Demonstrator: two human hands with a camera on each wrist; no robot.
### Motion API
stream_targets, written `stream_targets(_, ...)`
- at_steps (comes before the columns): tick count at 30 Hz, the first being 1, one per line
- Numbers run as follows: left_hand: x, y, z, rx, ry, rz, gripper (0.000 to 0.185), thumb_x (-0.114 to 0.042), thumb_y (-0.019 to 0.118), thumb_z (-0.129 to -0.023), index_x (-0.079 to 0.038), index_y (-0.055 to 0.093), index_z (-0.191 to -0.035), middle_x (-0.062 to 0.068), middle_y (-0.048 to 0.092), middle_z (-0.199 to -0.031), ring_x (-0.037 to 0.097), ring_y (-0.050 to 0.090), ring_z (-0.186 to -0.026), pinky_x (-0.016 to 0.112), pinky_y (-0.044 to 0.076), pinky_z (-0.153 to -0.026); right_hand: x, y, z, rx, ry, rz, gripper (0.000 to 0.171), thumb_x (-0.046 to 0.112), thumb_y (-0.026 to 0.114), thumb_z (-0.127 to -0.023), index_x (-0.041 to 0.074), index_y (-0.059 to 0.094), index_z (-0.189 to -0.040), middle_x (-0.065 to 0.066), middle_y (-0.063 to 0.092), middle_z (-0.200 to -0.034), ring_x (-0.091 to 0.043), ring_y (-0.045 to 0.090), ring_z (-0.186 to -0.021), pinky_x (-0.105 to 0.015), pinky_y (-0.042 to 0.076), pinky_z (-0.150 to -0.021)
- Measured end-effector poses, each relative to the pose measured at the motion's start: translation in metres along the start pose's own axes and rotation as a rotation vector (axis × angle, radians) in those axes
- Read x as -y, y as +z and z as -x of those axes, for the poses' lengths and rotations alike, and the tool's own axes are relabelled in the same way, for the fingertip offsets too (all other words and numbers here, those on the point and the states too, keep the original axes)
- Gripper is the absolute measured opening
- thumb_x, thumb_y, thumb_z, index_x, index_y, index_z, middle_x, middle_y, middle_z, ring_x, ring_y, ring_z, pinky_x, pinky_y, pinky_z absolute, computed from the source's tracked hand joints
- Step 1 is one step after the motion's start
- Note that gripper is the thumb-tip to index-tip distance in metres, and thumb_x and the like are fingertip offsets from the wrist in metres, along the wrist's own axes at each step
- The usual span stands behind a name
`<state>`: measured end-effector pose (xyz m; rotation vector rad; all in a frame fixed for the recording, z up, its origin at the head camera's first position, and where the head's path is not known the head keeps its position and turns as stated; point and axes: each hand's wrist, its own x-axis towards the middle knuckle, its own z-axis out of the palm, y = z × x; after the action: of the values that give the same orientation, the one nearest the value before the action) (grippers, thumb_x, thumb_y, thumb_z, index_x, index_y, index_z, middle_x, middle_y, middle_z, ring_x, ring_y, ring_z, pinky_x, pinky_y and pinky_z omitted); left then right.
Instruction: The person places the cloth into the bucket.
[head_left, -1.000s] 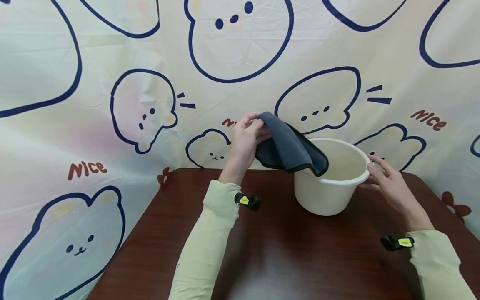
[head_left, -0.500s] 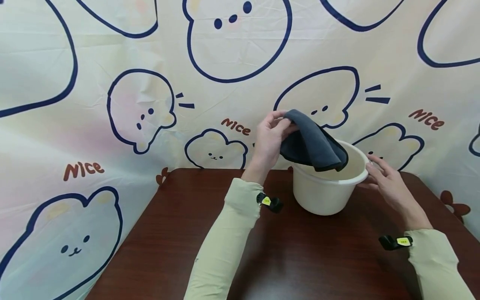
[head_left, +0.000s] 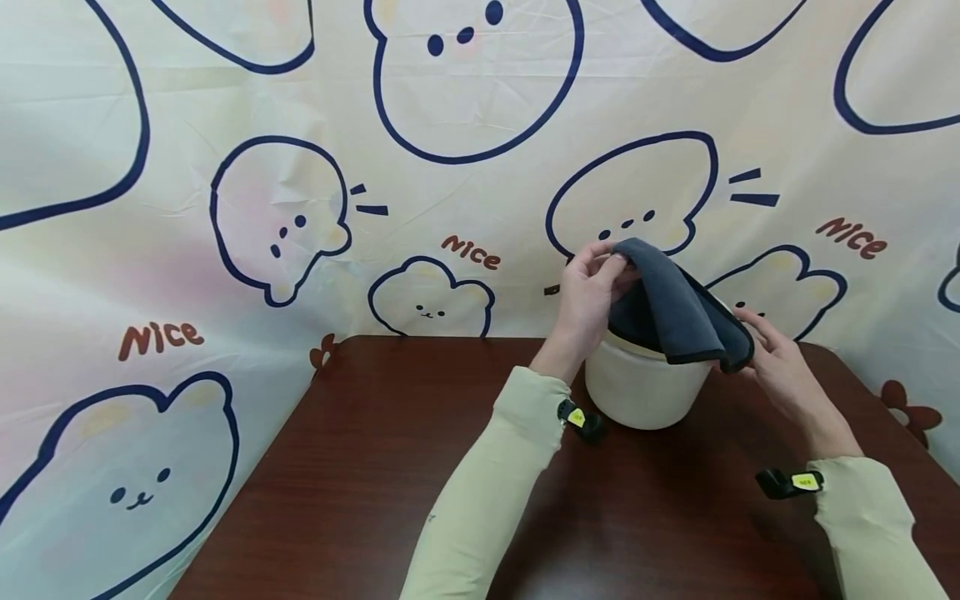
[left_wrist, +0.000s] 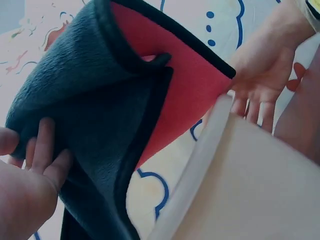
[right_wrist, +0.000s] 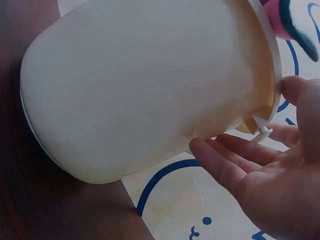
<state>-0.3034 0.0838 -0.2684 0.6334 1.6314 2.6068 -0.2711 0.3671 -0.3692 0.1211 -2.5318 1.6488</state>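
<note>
My left hand [head_left: 587, 302] pinches a grey-blue cloth [head_left: 672, 307] with dark edging by its upper left part. The cloth hangs folded over the mouth of a cream plastic bucket [head_left: 647, 393] and hides most of its rim and inside. In the left wrist view, the pinkish-red reverse of the cloth [left_wrist: 187, 80] shows beside the bucket's rim [left_wrist: 195, 175]. My right hand [head_left: 789, 379] holds the bucket at its right rim, close to the cloth's lower corner. In the right wrist view, the thumb [right_wrist: 295, 90] is at the rim and the fingers lie along the outer side.
The bucket stands upright on a dark reddish-brown table [head_left: 390, 467], toward its far edge. Behind the table hangs a pale curtain [head_left: 465, 100] printed with cartoon bears and "Nice" lettering. Each wrist wears a small black camera on a band.
My left hand has carried the cloth to the right, from the bucket's left side to over its mouth, dipping slightly at the end. The right hand and the bucket have stayed in place.
</note>
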Motion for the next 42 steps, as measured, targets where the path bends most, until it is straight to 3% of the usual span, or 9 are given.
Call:
stream_targets(6,0.018,0.000,-0.004,-0.092,-0.019,0.013,0.013,-0.014,0.057,-0.099,-0.013,0.061,-0.111,0.004,0.068,-0.103,0.021,0.073,-0.098,0.038,0.054,-0.095,0.001,0.001,0.000,0.007,-0.005,-0.002,0.061,0.050,0.039,-0.102,0.032,0.020,-0.156,-0.017,0.034,-0.150,0.012,0.058,-0.098,-0.015,0.053,-0.077)
stream_targets(12,0.031,-0.007,-0.005,-0.184,-0.115,-0.034,0.012,-0.011,0.055,-0.099,-0.015,0.060,-0.110,0.005,0.070,-0.105,0.022,0.073,-0.100,0.038,0.056,-0.092,0.000,0.005,-0.005,0.015,-0.008,-0.031,0.058,0.052,0.040,-0.101,0.035,0.027,-0.154,0.003,0.049,-0.136,0.006,0.065,-0.098,-0.020,0.057,-0.078)
stream_targets(15,0.031,-0.012,-0.004,-0.156,-0.162,-0.089,0.015,-0.013,0.056,-0.099,-0.017,0.060,-0.114,0.006,0.068,-0.110,0.020,0.073,-0.101,0.036,0.056,-0.091,0.000,0.007,-0.007,0.016,-0.020,-0.035,0.059,0.051,0.040,-0.101,0.032,0.026,-0.155,0.016,0.052,-0.127,0.005,0.066,-0.097,-0.021,0.058,-0.077)
stream_targets(18,0.026,-0.020,-0.001,-0.083,-0.177,-0.152,0.020,-0.019,0.056,-0.100,-0.015,0.058,-0.120,0.007,0.066,-0.116,0.019,0.071,-0.104,0.035,0.056,-0.091,0.000,0.009,-0.008,0.012,-0.040,-0.022,0.061,0.050,0.040,-0.101,0.028,0.023,-0.156,0.019,0.052,-0.124,0.005,0.066,-0.096,-0.021,0.058,-0.077)
stream_targets(25,0.015,-0.055,0.007,0.025,-0.178,-0.275,0.027,-0.024,0.052,-0.102,-0.011,0.058,-0.125,0.013,0.066,-0.123,0.021,0.069,-0.109,0.038,0.055,-0.094,0.001,0.013,-0.009,0.006,-0.033,0.032,0.064,0.053,0.037,-0.101,0.027,0.021,-0.157,-0.006,0.049,-0.139,0.007,0.066,-0.095,-0.019,0.057,-0.076)
stream_targets(28,0.012,-0.074,0.011,0.028,-0.177,-0.309,0.028,-0.022,0.050,-0.103,-0.007,0.057,-0.125,0.020,0.064,-0.125,0.027,0.068,-0.112,0.043,0.054,-0.097,0.000,0.012,-0.008,0.010,-0.030,0.046,0.064,0.053,0.037,-0.101,0.028,0.020,-0.157,-0.011,0.047,-0.142,0.006,0.066,-0.094,-0.020,0.057,-0.076)
stream_targets(32,0.009,-0.100,0.014,0.026,-0.154,-0.385,0.025,-0.021,0.048,-0.104,-0.007,0.058,-0.122,0.019,0.064,-0.121,0.031,0.066,-0.113,0.047,0.053,-0.097,-0.001,0.007,-0.006,0.009,-0.032,0.069,0.063,0.052,0.037,-0.101,0.029,0.020,-0.157,-0.017,0.043,-0.145,0.004,0.067,-0.094,-0.021,0.058,-0.076)
stream_targets(39,0.002,-0.138,0.023,0.056,-0.144,-0.577,0.027,-0.024,0.045,-0.104,-0.008,0.056,-0.122,0.016,0.062,-0.121,0.031,0.063,-0.117,0.044,0.053,-0.098,-0.003,0.000,0.000,0.009,-0.040,0.083,0.062,0.049,0.038,-0.102,0.025,0.022,-0.157,0.011,0.053,-0.128,0.003,0.068,-0.091,-0.020,0.057,-0.074)
stream_targets(42,0.000,-0.151,0.028,0.064,-0.164,-0.649,0.026,-0.026,0.045,-0.104,-0.010,0.056,-0.123,0.012,0.062,-0.121,0.027,0.063,-0.117,0.043,0.052,-0.098,-0.007,-0.003,0.003,0.025,-0.048,0.097,0.061,0.048,0.036,-0.103,0.023,0.021,-0.157,0.011,0.053,-0.128,-0.001,0.069,-0.093,-0.021,0.058,-0.074)
